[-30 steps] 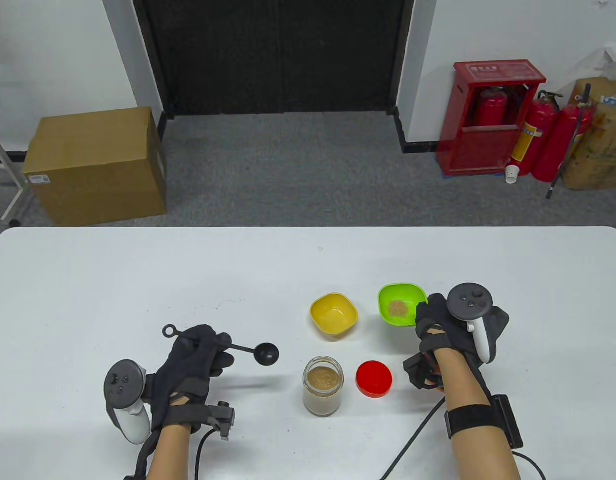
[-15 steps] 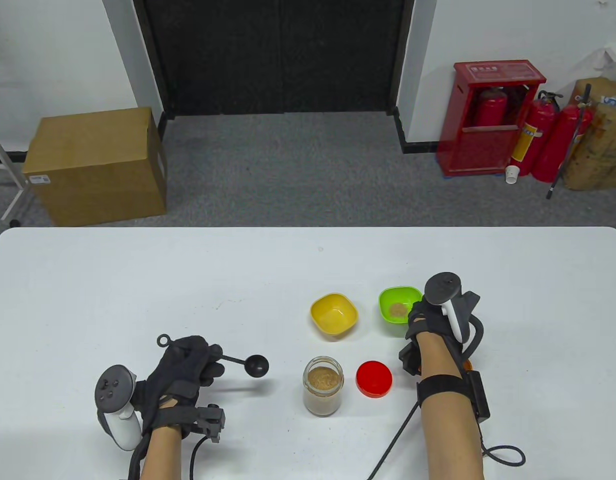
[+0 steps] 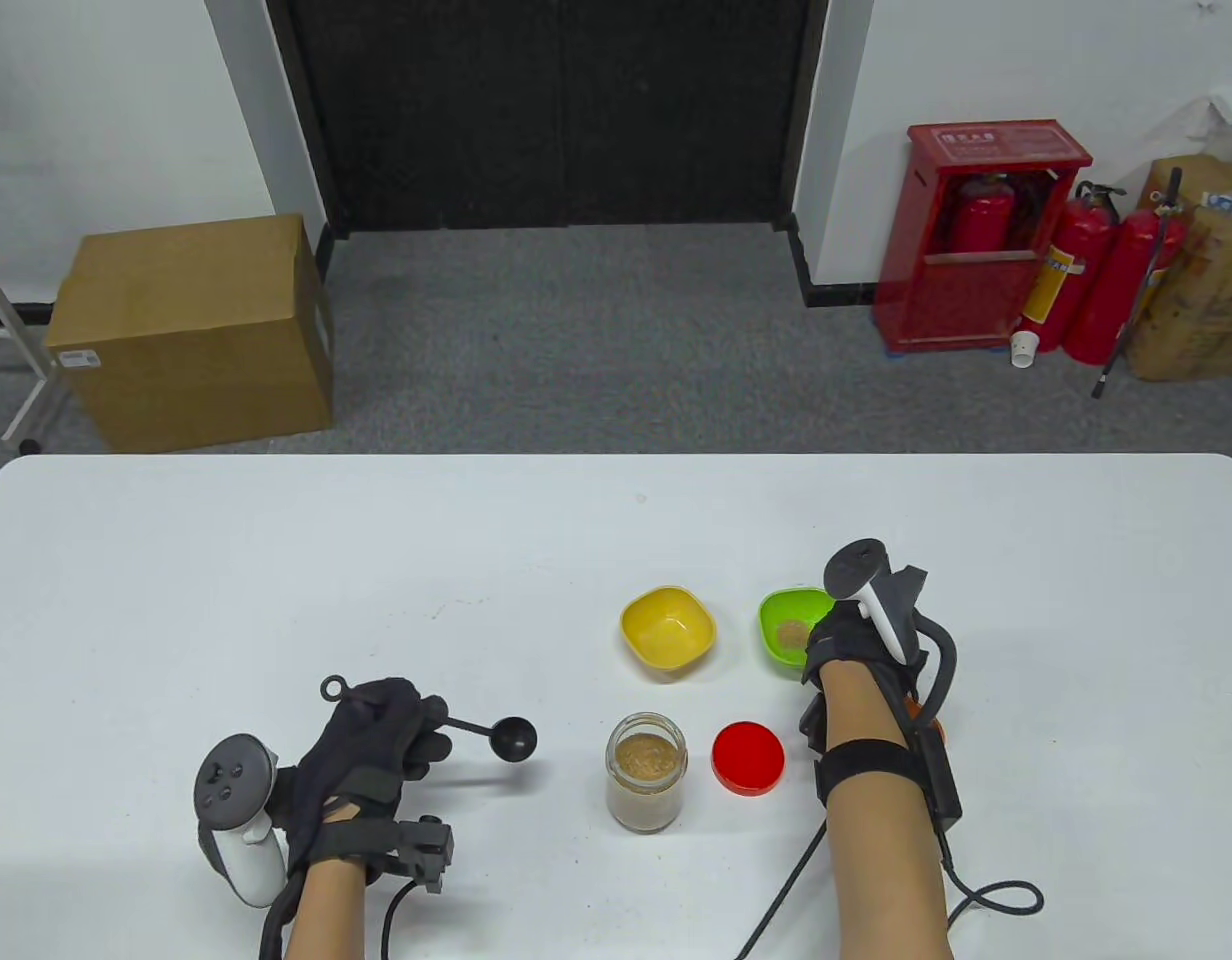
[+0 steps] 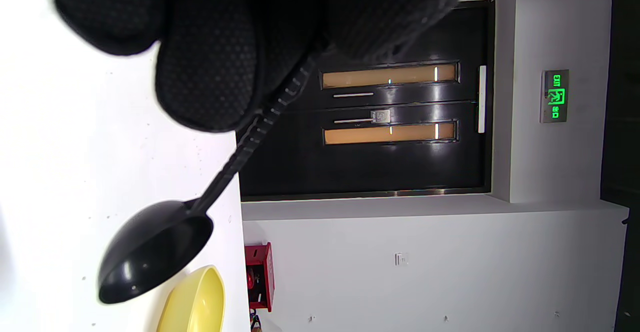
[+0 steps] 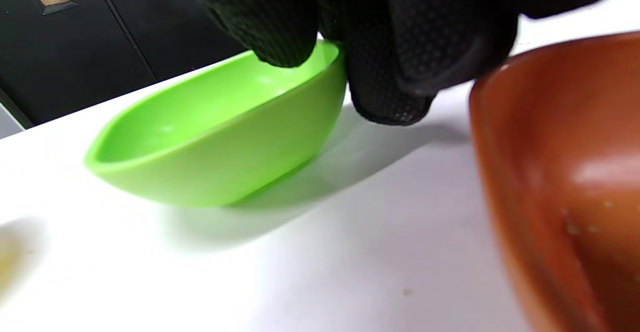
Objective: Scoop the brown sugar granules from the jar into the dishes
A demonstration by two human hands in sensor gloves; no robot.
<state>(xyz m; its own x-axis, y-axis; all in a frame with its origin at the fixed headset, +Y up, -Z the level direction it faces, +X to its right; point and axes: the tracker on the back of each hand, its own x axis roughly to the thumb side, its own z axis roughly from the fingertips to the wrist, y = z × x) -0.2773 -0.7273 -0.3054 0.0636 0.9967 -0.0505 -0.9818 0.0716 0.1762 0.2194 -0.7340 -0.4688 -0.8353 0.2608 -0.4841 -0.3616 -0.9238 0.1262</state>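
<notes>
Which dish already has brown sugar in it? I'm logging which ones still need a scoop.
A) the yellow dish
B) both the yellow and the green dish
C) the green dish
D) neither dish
C: in the table view a small tan heap lies in the green dish, whose rim the right hand pinches, while the yellow dish shows only a bare yellow bottom.

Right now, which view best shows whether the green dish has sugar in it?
The table view: it looks down into the green dish at its brown sugar. The right wrist view shows only its side; the left wrist view misses it.
</notes>
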